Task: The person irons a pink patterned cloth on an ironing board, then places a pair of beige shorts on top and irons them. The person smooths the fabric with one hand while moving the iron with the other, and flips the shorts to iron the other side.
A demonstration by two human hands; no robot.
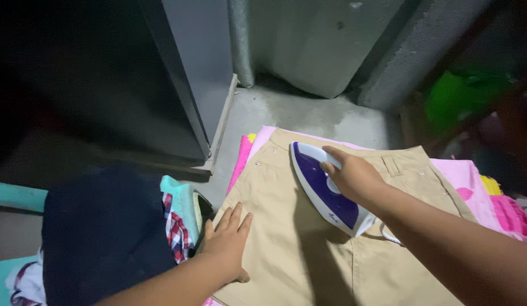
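A pair of beige trousers [274,238] lies spread flat on a pink patterned cloth [473,187]. My right hand [351,173] grips the handle of a purple and white iron [323,190], which rests on the trousers near the waistband. My left hand [226,241] lies flat with fingers apart on the left edge of the trousers, pressing the fabric down.
A pile of clothes sits at the left: a dark navy garment [99,232], a red checked piece [175,232] and a teal one [181,198]. Behind stand a dark cabinet [161,73], a grey concrete wall [325,45] and floor. Something green [461,93] lies at right.
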